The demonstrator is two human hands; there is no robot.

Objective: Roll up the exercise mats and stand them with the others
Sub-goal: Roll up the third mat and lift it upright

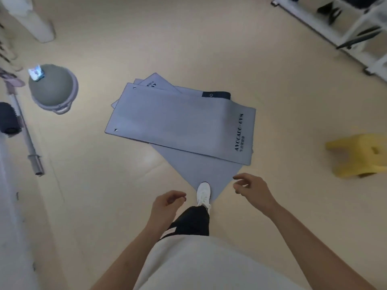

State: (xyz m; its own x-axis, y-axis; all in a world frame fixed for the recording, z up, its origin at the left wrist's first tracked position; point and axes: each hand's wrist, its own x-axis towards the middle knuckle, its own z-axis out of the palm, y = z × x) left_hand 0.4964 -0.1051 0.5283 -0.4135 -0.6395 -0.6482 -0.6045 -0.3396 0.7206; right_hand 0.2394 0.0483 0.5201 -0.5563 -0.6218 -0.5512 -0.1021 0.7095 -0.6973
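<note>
Both forearms reach forward and down from the bottom of the view, bare to the elbow over a pale shirt. The left hand [167, 203] hangs low near the middle, wrist bent, its fingers loosely curled in toward the palm with nothing in them. The right hand [253, 189] is held a little farther out, palm turned down, fingers relaxed and gently hooked, also holding nothing. It hovers just beside the near corner of the lowest mat; whether it touches it cannot be told. Between the 2 hands a white shoe [203, 193] stands with its toe on that corner.

The exercise mats lie flat and unrolled in a loose stack on the beige floor [209, 49], ahead of the person. The top mat [178, 124] is grey-lilac, lying crosswise, with 2 metal eyelets at its left corners and dark lettering along its right end. Under it a lower mat [196, 168] of the same colour is turned at an angle, so its corner points toward the shoe. More grey edges poke out at the far left of the stack, and a dark navy mat [216, 95] shows 1 corner with an eyelet at the far side.

Well to the left sit a grey balance dome [53, 88], a metal bar [25, 130] and a dark roller [8, 121]; a yellow stool [360, 155] stands to the right
</note>
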